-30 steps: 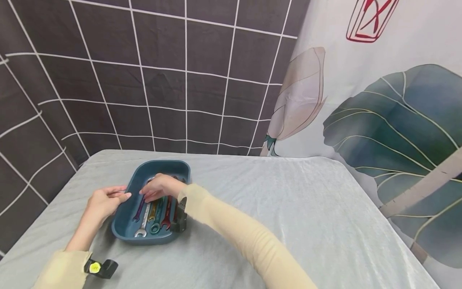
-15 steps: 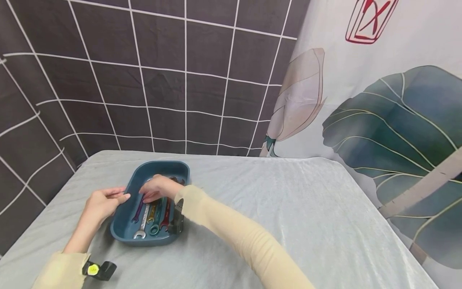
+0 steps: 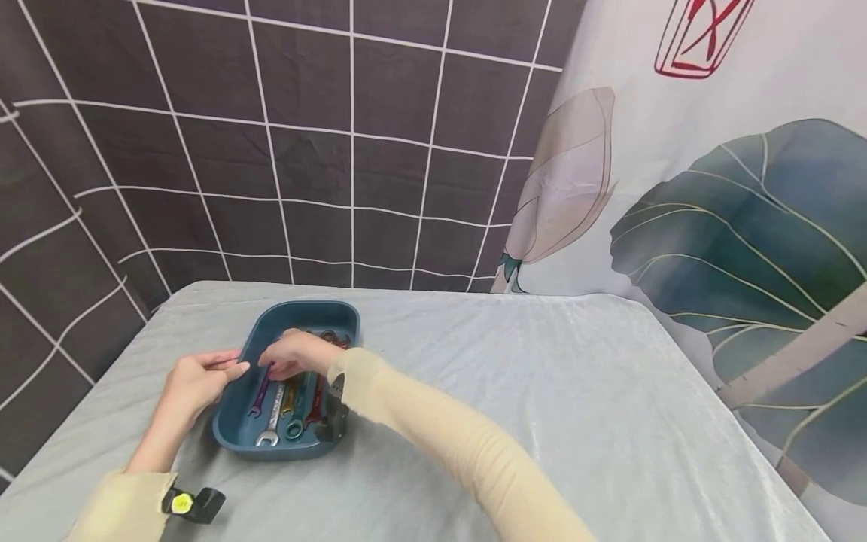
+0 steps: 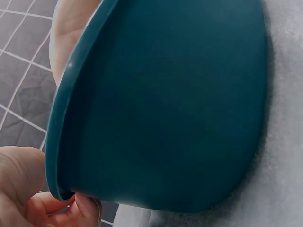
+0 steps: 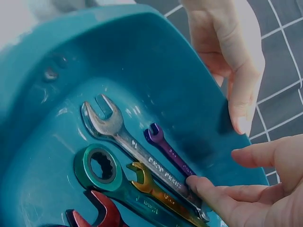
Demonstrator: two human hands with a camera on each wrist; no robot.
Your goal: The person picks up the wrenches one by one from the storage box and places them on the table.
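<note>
A blue plastic bin [image 3: 233,418] stands on the cloth, with several combination wrenches side by side in it. My left hand [image 3: 199,382] pinches the bin's left rim, thumb on the inner side and fingers outside. My right hand [image 3: 298,354] reaches down into the bin. In the right wrist view one fingertip touches the near end of the small purple wrench [image 5: 165,149], and the thumb stays apart from it. Beside that lie a large silver wrench [image 5: 128,142], a gold wrench [image 5: 158,191], a green ratcheting wrench [image 5: 118,184] and a red wrench [image 5: 106,210].
A pale grey cloth [image 3: 528,376] covers the table. Behind it hang a dark grid-patterned curtain [image 3: 386,173] and a white curtain with a leaf print [image 3: 752,248]. Dark wrench ends [image 3: 330,336] show at the bin's far right, partly behind my right wrist.
My right hand has shifted slightly left inside the bin, and the purple wrench has edged left with it. The left hand keeps its place on the rim.
</note>
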